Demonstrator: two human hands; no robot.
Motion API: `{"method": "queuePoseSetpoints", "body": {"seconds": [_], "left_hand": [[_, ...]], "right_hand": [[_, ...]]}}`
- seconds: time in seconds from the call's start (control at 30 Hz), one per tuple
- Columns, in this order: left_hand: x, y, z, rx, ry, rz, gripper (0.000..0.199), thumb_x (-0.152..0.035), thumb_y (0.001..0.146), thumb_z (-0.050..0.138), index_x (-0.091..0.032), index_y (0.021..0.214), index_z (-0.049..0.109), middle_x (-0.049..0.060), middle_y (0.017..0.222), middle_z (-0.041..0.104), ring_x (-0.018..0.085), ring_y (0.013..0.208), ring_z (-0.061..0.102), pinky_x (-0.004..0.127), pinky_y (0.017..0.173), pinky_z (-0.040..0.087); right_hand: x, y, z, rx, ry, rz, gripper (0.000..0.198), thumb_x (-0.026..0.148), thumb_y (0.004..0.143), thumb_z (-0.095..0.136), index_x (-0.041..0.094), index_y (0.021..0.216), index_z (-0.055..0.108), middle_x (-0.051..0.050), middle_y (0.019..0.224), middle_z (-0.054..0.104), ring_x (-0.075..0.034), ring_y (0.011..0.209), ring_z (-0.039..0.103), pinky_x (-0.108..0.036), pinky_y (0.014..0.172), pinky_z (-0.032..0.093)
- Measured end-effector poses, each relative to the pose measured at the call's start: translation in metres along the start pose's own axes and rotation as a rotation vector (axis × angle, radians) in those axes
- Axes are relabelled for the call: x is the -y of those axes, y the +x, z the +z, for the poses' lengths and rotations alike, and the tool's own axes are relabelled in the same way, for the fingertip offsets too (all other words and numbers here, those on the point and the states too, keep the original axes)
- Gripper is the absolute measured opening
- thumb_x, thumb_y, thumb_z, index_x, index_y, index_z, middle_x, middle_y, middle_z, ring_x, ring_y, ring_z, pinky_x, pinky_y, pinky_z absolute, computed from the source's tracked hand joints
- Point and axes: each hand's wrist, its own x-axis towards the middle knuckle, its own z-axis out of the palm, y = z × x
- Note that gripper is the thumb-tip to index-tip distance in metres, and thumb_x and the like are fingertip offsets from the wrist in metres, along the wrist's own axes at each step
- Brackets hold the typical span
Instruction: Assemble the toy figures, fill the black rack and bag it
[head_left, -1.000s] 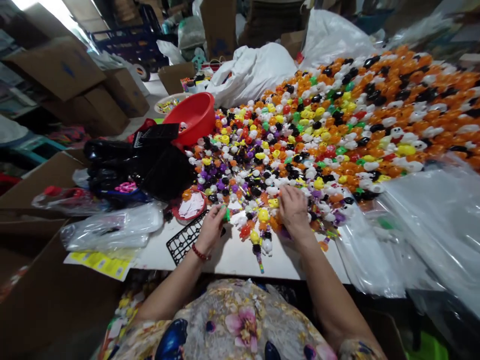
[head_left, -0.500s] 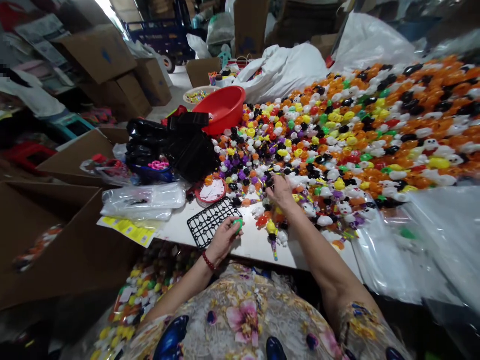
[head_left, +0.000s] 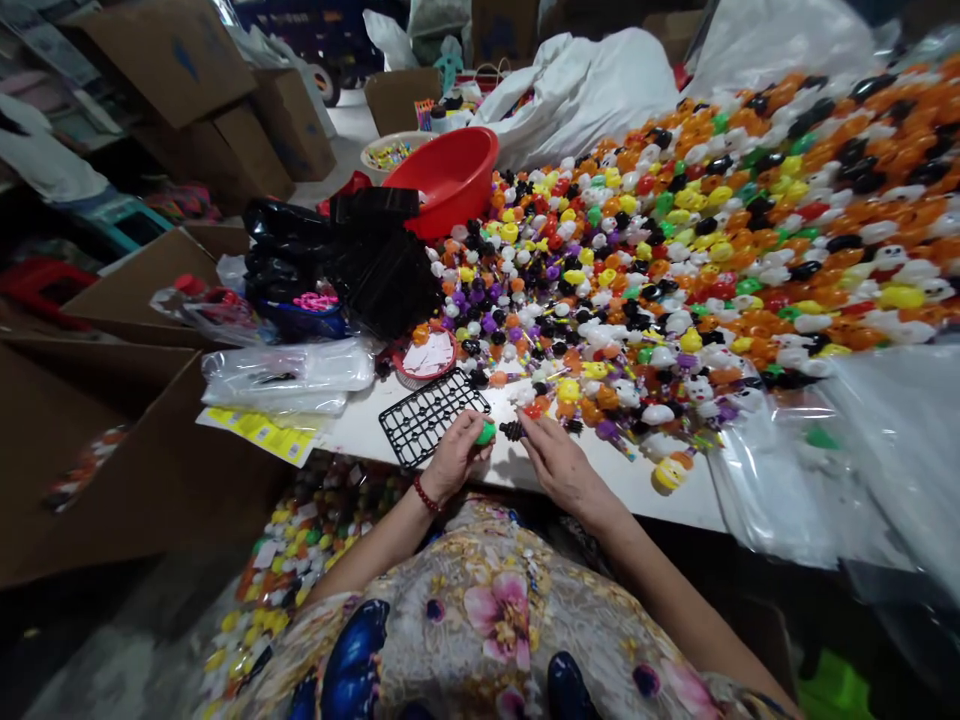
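My left hand point(head_left: 456, 455) is closed around a small green plastic piece point(head_left: 486, 433) just above the near edge of the white table point(head_left: 360, 425). Facing it, my right hand point(head_left: 559, 460) pinches a small black ribbed piece point(head_left: 513, 430), which points toward the green one; a small gap separates the two. A black plastic grid tray point(head_left: 427, 415) lies flat beside my left hand. Beyond my right hand spreads a big heap of small plastic figures point(head_left: 600, 290) in orange, white, black, yellow, purple and green.
Behind the grid tray sits a small red basket point(head_left: 425, 357) of white paper slips. A large red basin point(head_left: 450, 185) stands farther back. Clear plastic bags point(head_left: 289, 385) lie at left, more clear bags point(head_left: 795, 480) at right. An open cardboard box point(head_left: 112, 450) is on the far left.
My right hand has come back from the heap toward my left hand, now with the black ribbed piece in its fingers. My left hand still holds the green piece. The camera view has shifted slightly.
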Motion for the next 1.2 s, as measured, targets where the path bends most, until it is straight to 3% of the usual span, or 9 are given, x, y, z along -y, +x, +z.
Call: {"method": "queuePoseSetpoints", "body": {"seconds": [0.3, 0.53, 0.77, 0.97, 1.07, 1.2], "left_hand": [[0.004, -0.005, -0.001, 0.028, 0.146, -0.015, 0.05, -0.064, 0.068, 0.071, -0.02, 0.076, 0.047, -0.007, 0.056, 0.047, 0.006, 0.047, 0.038, 0.021, 0.048, 0.029], [0.004, -0.009, 0.002, -0.038, 0.188, -0.096, 0.054, -0.067, 0.065, 0.07, -0.02, 0.068, 0.043, -0.009, 0.052, 0.041, 0.005, 0.043, 0.033, 0.018, 0.041, 0.025], [0.008, -0.009, 0.015, -0.073, 0.091, -0.175, 0.056, -0.064, 0.06, 0.075, -0.021, 0.065, 0.039, -0.01, 0.049, 0.038, 0.003, 0.037, 0.033, 0.016, 0.035, 0.019], [0.018, -0.009, 0.03, -0.316, 0.073, 0.006, 0.053, -0.067, 0.069, 0.066, -0.022, 0.068, 0.038, -0.01, 0.054, 0.036, 0.005, 0.042, 0.032, 0.017, 0.039, 0.024], [0.016, -0.004, 0.027, -0.307, 0.229, 0.052, 0.048, -0.063, 0.074, 0.065, -0.022, 0.067, 0.041, -0.009, 0.054, 0.038, 0.007, 0.046, 0.035, 0.019, 0.043, 0.029], [0.018, 0.002, 0.02, -0.281, 0.298, 0.01, 0.043, -0.054, 0.08, 0.062, -0.021, 0.064, 0.04, -0.007, 0.054, 0.038, 0.009, 0.049, 0.038, 0.021, 0.047, 0.031]], "right_hand": [[0.008, -0.004, -0.015, 0.038, 0.032, -0.061, 0.03, 0.024, 0.097, 0.046, 0.023, 0.117, 0.069, -0.008, 0.085, 0.065, -0.02, 0.081, 0.062, -0.033, 0.072, 0.055], [0.012, -0.001, -0.015, 0.141, 0.327, 0.079, 0.025, 0.033, 0.096, 0.051, 0.02, 0.1, 0.071, -0.006, 0.087, 0.07, -0.018, 0.08, 0.065, -0.032, 0.075, 0.053], [0.021, -0.009, 0.003, 0.076, 0.467, 0.163, 0.022, 0.028, 0.093, 0.051, 0.021, 0.098, 0.071, -0.004, 0.083, 0.071, -0.017, 0.077, 0.065, -0.031, 0.073, 0.053], [0.011, -0.011, 0.021, -0.116, 0.541, 0.308, 0.023, 0.035, 0.09, 0.053, 0.02, 0.1, 0.067, -0.007, 0.094, 0.073, -0.021, 0.086, 0.068, -0.034, 0.078, 0.054], [0.003, -0.008, 0.02, -0.148, 0.542, 0.373, 0.019, 0.038, 0.087, 0.058, 0.021, 0.093, 0.064, -0.005, 0.089, 0.072, -0.02, 0.082, 0.067, -0.033, 0.075, 0.053], [0.005, -0.006, 0.016, -0.048, 0.53, 0.33, 0.016, 0.037, 0.086, 0.058, 0.022, 0.082, 0.061, -0.001, 0.075, 0.065, -0.017, 0.071, 0.062, -0.029, 0.067, 0.05]]}}
